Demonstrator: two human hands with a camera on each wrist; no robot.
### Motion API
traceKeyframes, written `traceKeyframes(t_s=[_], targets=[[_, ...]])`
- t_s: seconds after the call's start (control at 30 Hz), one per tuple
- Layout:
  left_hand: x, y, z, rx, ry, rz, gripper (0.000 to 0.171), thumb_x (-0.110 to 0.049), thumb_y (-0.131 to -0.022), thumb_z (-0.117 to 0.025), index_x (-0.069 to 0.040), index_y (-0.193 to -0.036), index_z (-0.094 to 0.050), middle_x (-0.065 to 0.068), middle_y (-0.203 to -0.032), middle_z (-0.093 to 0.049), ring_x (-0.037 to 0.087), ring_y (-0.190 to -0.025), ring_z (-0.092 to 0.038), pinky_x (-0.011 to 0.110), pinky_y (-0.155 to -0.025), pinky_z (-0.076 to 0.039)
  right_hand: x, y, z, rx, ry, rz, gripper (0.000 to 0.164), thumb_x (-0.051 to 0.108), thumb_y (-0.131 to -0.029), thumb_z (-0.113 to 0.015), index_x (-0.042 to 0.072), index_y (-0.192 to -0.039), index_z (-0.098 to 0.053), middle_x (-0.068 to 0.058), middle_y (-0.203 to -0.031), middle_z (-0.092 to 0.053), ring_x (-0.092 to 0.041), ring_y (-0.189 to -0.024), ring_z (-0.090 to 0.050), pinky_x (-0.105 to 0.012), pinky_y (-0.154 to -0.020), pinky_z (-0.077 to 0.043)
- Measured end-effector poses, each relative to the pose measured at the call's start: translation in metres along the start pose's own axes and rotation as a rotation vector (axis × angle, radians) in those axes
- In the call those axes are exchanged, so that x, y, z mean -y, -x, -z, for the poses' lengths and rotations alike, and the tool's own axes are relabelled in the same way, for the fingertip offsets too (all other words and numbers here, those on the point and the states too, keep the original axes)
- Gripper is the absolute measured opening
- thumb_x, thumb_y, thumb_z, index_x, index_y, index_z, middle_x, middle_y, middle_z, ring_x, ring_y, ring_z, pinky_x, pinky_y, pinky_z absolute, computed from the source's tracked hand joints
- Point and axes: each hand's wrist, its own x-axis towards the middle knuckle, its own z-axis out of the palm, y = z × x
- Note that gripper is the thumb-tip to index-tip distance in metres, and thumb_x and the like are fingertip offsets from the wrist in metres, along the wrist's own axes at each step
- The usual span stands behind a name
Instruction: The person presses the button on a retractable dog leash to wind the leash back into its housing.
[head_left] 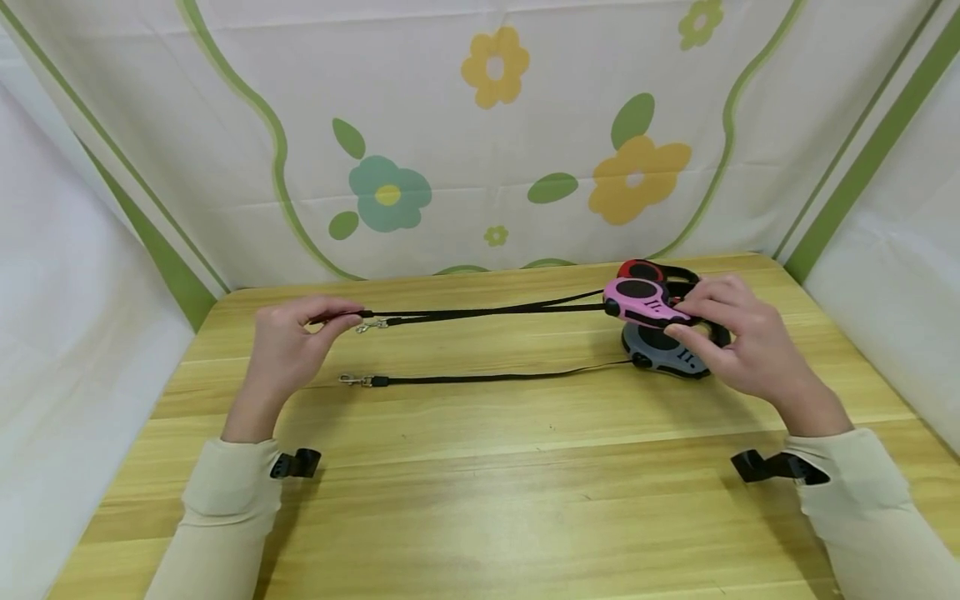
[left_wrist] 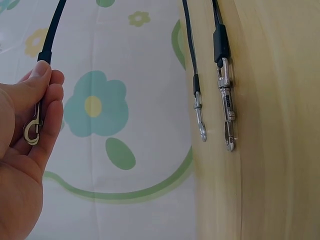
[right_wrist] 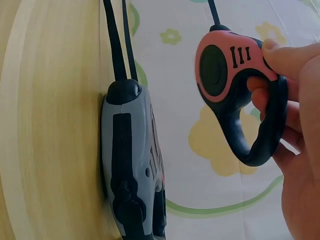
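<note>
My right hand (head_left: 738, 333) grips the handle of a pink and black retractable dog leash (head_left: 637, 300), lifted above the table. Its black strap (head_left: 487, 312) runs taut to the left, where my left hand (head_left: 292, 342) pinches the strap's end between thumb and fingers. In the left wrist view, its metal snap hook (left_wrist: 32, 130) hangs against the fingers. A grey retractable leash (head_left: 660, 350) lies on the table below the pink one, its strap (head_left: 502, 377) stretched left to a silver hook (head_left: 352, 380). Behind sits a red leash (head_left: 637, 269), partly hidden, with its own hook (head_left: 372, 326).
The wooden table (head_left: 480, 500) spans the lower view. A white cloth with printed flowers (head_left: 487, 167) hangs behind its far edge, and white cloth walls (head_left: 900, 250) stand at both sides. Black straps (head_left: 780, 468) are on both sleeves.
</note>
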Motion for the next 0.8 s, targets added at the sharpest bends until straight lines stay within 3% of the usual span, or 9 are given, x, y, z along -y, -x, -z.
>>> traceKeyframes(t_s=[0.1,0.13,0.37,0.5,0.8], targets=[[-0.0014,-0.0006,0.0006,-0.008,0.004,0.006,0.013,-0.003,-0.088,-0.085,-0.012,-0.097,-0.087,0.007,-0.092,-0.084,0.014,-0.077,-0.076,0.001,-0.076,-0.046,-0.0001,0.0002,0.0004,-0.004,0.022,0.002,0.069,0.059,-0.102,-0.064,-0.008,-0.093,-0.078,-0.018,-0.095,-0.070,-0.013,-0.109,-0.055,-0.008,-0.102,-0.037],[-0.0018,-0.0009,0.0009,-0.010,0.007,0.011,0.013,-0.003,-0.088,-0.085,-0.013,-0.098,-0.087,0.007,-0.092,-0.084,0.013,-0.077,-0.076,0.001,-0.076,-0.046,-0.0003,0.0002,0.0003,-0.004,0.029,0.006,0.069,0.059,-0.102,-0.064,-0.008,-0.093,-0.078,-0.018,-0.095,-0.070,-0.016,-0.108,-0.055,-0.009,-0.103,-0.037],[-0.0028,-0.0024,0.0019,-0.050,0.036,0.031,0.011,-0.003,-0.088,-0.086,-0.007,-0.097,-0.086,0.010,-0.090,-0.083,-0.027,-0.083,-0.057,0.000,-0.077,-0.045,-0.0015,-0.0001,-0.0010,0.023,0.082,0.065,0.066,0.055,-0.104,-0.063,-0.009,-0.093,-0.076,-0.020,-0.097,-0.068,-0.035,-0.100,-0.055,-0.010,-0.107,-0.034],[-0.0021,-0.0032,0.0022,-0.077,0.037,0.023,0.010,-0.003,-0.087,-0.087,-0.005,-0.097,-0.085,0.012,-0.089,-0.083,-0.030,-0.084,-0.054,0.002,-0.076,-0.046,-0.0014,-0.0016,-0.0019,0.037,0.161,0.124,0.062,0.050,-0.107,-0.060,-0.009,-0.094,-0.072,-0.021,-0.096,-0.069,-0.039,-0.095,-0.059,-0.016,-0.109,-0.035],[-0.0023,-0.0040,0.0033,-0.115,0.047,0.004,0.012,0.000,-0.085,-0.087,-0.003,-0.096,-0.084,0.014,-0.089,-0.082,-0.028,-0.085,-0.054,0.001,-0.077,-0.046,0.0023,-0.0033,-0.0015,0.121,0.279,0.160,0.062,0.050,-0.112,-0.048,-0.007,-0.095,-0.068,-0.021,-0.098,-0.071,-0.040,-0.096,-0.065,-0.046,-0.100,-0.046]])
